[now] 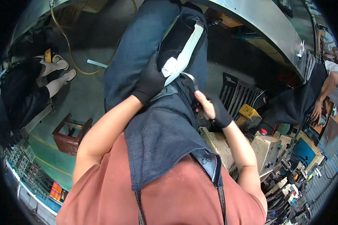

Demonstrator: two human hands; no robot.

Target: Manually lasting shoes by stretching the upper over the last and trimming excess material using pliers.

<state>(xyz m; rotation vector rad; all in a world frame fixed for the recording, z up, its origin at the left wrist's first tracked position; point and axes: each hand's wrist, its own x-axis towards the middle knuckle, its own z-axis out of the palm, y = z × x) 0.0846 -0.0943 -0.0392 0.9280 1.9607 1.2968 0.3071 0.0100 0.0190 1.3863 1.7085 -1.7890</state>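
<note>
Across my denim-covered lap lies a long black piece, shaped like a shoe or boot (173, 45), with a rounded opening at its far end. A pale white strip (189, 47) runs lengthwise over it, with a crumpled white wad (169, 66) at the near end. My left hand (151, 80), in a black fingerless glove, is closed on the near left side of the black piece, beside the wad. Lower right, my gloved right hand (211, 108) is closed round a hand tool with a shiny metal end (189, 77). That end sits close to the strip; the tool's exact kind is unclear.
A metal work surface (251, 18) curves along the far side. On the left are a brown stool (71, 133), a hose (69, 45) and another person's feet (65, 71). To the right stand a black slatted crate (238, 93), a yellow box (248, 116), machinery (266, 150) and another person's arm (326, 90).
</note>
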